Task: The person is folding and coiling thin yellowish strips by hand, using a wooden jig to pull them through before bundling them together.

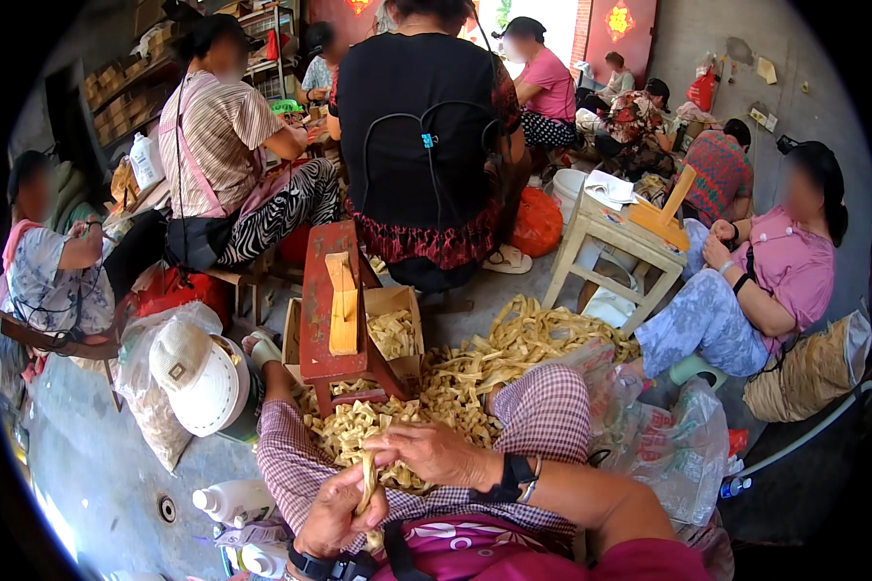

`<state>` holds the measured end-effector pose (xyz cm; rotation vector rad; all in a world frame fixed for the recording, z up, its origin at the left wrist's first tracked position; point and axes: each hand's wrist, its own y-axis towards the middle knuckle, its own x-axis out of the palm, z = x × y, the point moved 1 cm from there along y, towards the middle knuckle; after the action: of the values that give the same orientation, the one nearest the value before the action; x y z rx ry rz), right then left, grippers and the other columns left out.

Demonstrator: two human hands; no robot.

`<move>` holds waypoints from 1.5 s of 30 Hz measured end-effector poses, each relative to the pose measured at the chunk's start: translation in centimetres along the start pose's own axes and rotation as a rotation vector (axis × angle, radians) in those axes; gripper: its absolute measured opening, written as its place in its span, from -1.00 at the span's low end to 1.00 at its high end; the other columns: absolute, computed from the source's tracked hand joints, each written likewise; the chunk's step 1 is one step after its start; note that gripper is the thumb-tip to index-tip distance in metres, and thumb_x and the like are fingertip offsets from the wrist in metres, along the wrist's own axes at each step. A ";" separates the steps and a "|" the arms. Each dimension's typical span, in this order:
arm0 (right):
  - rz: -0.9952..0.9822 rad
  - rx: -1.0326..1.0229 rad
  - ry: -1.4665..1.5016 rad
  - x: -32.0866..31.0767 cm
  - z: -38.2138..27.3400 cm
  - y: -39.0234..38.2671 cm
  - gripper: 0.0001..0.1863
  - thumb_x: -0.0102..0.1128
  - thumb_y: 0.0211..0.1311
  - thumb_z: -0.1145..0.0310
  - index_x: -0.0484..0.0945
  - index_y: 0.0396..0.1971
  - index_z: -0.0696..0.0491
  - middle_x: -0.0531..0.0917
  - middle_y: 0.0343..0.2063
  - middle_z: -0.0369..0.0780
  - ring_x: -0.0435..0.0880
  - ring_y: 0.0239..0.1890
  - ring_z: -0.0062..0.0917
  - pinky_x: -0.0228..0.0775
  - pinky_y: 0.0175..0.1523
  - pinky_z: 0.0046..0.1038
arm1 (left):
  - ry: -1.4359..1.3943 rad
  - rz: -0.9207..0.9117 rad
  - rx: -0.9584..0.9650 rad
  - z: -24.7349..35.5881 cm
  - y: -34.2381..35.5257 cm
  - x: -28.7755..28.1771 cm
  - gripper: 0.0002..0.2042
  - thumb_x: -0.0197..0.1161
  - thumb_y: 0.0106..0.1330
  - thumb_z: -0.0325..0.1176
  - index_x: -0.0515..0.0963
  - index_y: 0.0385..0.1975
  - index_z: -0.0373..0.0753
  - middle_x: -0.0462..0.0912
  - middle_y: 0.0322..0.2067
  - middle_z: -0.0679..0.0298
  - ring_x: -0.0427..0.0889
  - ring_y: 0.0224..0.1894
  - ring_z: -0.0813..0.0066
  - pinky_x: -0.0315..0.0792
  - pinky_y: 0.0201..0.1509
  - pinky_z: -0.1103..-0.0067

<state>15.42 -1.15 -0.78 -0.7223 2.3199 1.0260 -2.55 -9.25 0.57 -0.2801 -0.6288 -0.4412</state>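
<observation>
A pale yellow strip (367, 481) hangs in front of my checked lap. My left hand (339, 508) grips its lower part with thumb and curled fingers. My right hand (431, 453) pinches the strip's upper end, just above and right of the left one. Below and behind them lies a heap of short folded yellow pieces (344, 426), spreading between my legs. Longer loose strips (533, 334) lie further right. A cardboard box (404, 295) holds more pieces, and a red wooden bench (320, 320) with an upright wooden block (342, 329) stands beside it.
Several co-workers sit around, one close ahead (421, 145), one at right (775, 261). A pale stool (591, 261) holds a wooden tool (659, 218). A white hat (194, 378) on a bucket and plastic bottles (233, 501) are at left; plastic bags (673, 455) lie at right.
</observation>
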 end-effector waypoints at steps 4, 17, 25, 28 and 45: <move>0.143 0.150 0.205 1.9 -0.9 -0.8 -0.79 0.06 0.24 0.42 0.47 -0.15 0.12 0.61 -0.26 -0.15 0.62 -0.25 -0.23 0.48 -0.23 -0.33 | 0.054 0.173 0.037 -0.5 0.9 -0.3 -0.62 -0.09 0.45 -0.27 0.27 0.21 -0.25 0.44 -0.62 0.33 0.12 -0.75 0.74 0.07 -0.69 0.76; 0.214 0.024 -0.065 2.7 -2.5 -1.9 -0.60 0.26 0.07 0.37 0.45 -0.04 0.07 0.55 -0.39 -0.22 0.58 -0.32 -0.37 0.46 -0.23 -0.41 | 0.120 0.409 0.132 -3.2 2.9 -1.6 -0.81 -0.05 0.44 -0.26 0.41 -0.14 -0.21 0.30 -0.67 0.53 0.12 -0.74 0.82 -0.03 -0.72 0.81; 0.259 -0.116 -0.138 3.3 -1.3 -2.4 -0.68 0.29 0.01 0.42 0.54 -0.17 0.06 0.52 -0.40 -0.29 0.57 -0.34 -0.46 0.48 -0.25 -0.46 | 0.170 0.468 0.200 -4.0 3.6 -2.0 -0.91 0.09 0.37 -0.35 0.42 -0.27 -0.20 0.42 -0.64 0.47 0.26 -0.74 0.80 0.13 -0.73 0.82; 0.311 -0.109 -0.104 3.0 -1.6 -1.7 -0.76 0.30 0.00 0.46 0.55 -0.27 0.02 0.52 -0.43 -0.31 0.58 -0.43 -0.47 0.48 -0.36 -0.48 | 0.130 0.475 0.315 -3.8 3.7 -2.2 -0.92 0.16 0.30 -0.45 0.40 -0.31 -0.23 0.47 -0.62 0.40 0.34 -0.73 0.77 0.22 -0.72 0.82; 0.418 0.194 -0.086 3.2 -1.5 0.2 -0.85 0.22 0.02 0.53 0.45 -0.40 0.09 0.52 -0.49 -0.23 0.60 -0.46 -0.38 0.42 -0.44 -0.39 | 0.017 0.494 0.263 -3.6 4.1 -1.5 -0.92 0.04 0.32 -0.56 0.40 -0.24 -0.32 0.53 -0.43 0.34 0.42 -0.57 0.75 0.25 -0.61 0.83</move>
<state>12.59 -3.06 -1.83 -0.1145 2.5060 0.9583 0.13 -6.55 -3.61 -0.1719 -0.5703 0.1140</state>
